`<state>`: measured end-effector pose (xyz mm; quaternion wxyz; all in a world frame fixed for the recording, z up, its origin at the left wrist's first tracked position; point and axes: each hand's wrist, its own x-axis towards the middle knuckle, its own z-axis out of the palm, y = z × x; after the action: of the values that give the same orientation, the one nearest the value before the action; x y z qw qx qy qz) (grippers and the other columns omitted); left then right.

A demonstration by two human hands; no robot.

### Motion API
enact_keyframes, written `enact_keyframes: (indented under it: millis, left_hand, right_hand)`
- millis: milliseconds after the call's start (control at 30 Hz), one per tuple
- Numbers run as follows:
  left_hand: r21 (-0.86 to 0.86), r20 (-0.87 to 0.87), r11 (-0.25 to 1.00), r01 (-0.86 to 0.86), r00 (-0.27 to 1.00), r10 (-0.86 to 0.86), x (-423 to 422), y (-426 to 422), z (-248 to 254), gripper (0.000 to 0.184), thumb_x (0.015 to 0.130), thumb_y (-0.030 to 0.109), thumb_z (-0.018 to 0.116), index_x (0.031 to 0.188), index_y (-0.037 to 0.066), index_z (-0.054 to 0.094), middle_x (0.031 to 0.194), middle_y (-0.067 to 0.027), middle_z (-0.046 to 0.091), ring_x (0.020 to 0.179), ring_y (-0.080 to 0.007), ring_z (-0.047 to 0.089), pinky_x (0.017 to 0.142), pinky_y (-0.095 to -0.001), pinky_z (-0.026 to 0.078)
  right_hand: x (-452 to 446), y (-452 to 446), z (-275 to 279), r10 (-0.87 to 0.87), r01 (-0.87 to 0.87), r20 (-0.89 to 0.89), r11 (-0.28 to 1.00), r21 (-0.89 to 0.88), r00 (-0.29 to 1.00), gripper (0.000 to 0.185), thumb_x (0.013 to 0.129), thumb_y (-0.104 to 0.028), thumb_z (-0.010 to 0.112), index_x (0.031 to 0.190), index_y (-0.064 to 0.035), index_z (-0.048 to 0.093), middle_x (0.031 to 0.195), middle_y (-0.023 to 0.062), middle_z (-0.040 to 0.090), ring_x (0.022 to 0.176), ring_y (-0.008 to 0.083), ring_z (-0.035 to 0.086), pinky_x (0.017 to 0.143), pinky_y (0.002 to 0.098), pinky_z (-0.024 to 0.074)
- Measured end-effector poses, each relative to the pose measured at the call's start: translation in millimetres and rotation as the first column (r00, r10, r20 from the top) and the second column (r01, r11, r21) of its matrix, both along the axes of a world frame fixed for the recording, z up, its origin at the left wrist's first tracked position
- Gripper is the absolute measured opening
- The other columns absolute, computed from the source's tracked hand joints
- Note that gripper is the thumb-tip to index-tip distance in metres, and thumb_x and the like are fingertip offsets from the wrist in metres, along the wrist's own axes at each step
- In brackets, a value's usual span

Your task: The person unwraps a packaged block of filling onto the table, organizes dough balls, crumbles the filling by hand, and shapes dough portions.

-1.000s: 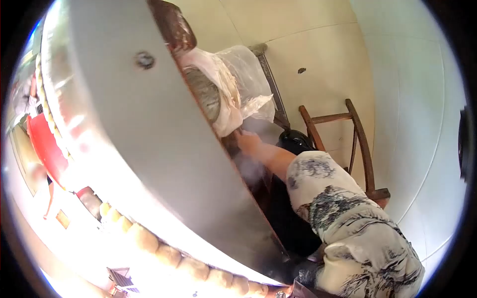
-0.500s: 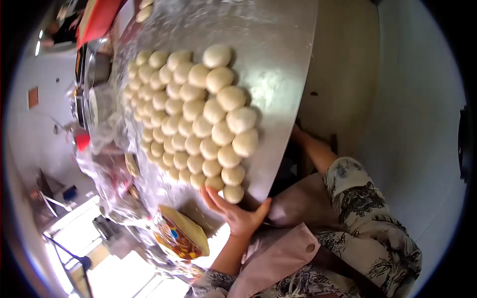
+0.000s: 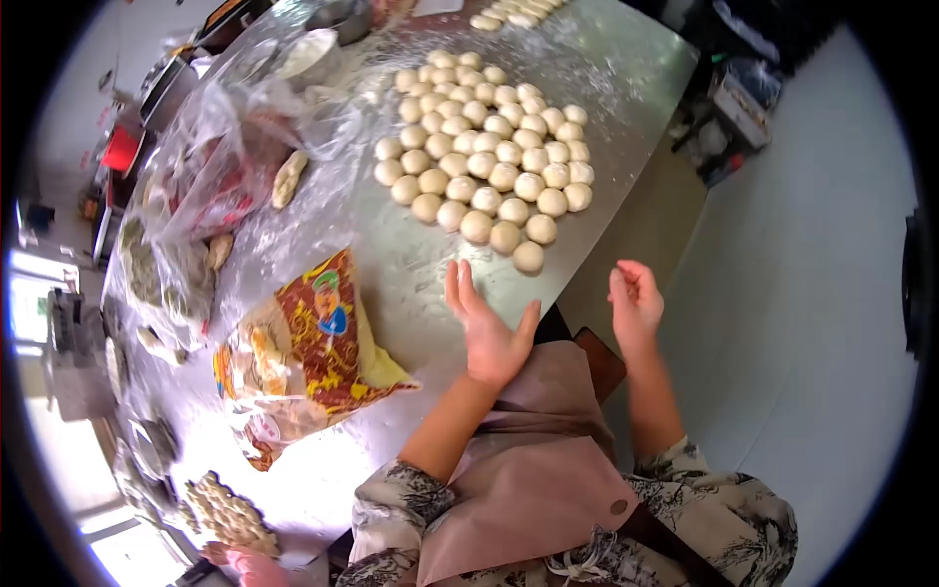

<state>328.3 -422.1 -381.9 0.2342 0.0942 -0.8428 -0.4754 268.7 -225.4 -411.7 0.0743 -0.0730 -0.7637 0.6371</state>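
My left hand (image 3: 494,338) is open over the metal table (image 3: 411,284), fingers stretched out and thumb spread wide, just short of the dough balls. Pale round dough balls (image 3: 489,171) lie in a tight cluster of rows, the closest one (image 3: 528,257) a little beyond my fingertips. My right hand (image 3: 637,303) is raised past the table's edge, its fingers curled in against the thumb; nothing shows in it. Left of my left hand lies a brown and yellow printed plastic bag (image 3: 328,303).
Clear plastic bags (image 3: 210,166) and a long dough piece (image 3: 289,179) lie on the left. Rolled dough pieces (image 3: 514,12) sit at the far end. At lower left, another person's pink sleeve (image 3: 256,565) is beside a mass of small pieces (image 3: 230,514). Shelving (image 3: 738,112) stands right.
My view has turned and widened, showing more table. My left hand has come away from the dough balls it was at. My right hand, hidden before, has come into sight.
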Motion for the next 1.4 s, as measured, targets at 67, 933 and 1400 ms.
enact_keyframes:
  millis: [67,933,1400]
  left_hand:
    - [0.204,-0.093,0.979,-0.019,0.995,0.039,37.6,-6.9,11.5,0.089,0.077,0.005,0.075,0.145,-0.002,0.018,0.144,-0.0215,0.027,0.129,-0.0376,0.04,0.109,-0.0451,0.036]
    - [0.629,0.231,0.195,-0.752,0.421,0.877,299.2,-219.3,23.6,0.033,0.089,0.012,0.064,0.115,0.001,0.045,0.104,-0.0078,0.048,0.086,-0.0129,0.05,0.076,-0.0278,0.045]
    - [0.821,0.324,0.006,-0.571,0.475,0.818,272.8,-214.7,11.5,0.061,0.099,0.039,0.052,0.141,0.0,0.03,0.13,-0.0123,0.047,0.116,-0.0205,0.052,0.097,-0.0324,0.041]
  right_hand:
    - [20.7,-30.1,29.9,0.149,-0.139,-0.114,0.986,0.096,0.982,0.027,0.087,-0.008,0.07,0.111,-0.0025,0.058,0.084,0.0039,0.063,0.066,0.0049,0.054,0.061,0.0206,0.0465]
    - [77.3,-238.7,88.9,0.715,-0.424,-0.129,0.539,0.728,0.687,0.029,0.094,-0.02,0.061,0.117,-0.0022,0.056,0.107,0.0111,0.057,0.068,0.0159,0.056,0.065,0.0295,0.0472]
    - [100.8,-236.3,111.1,0.853,-0.833,0.239,0.328,0.446,0.464,0.037,0.099,-0.035,0.048,0.094,-0.001,0.064,0.078,0.0215,0.063,0.071,0.0377,0.061,0.066,0.0406,0.0477]
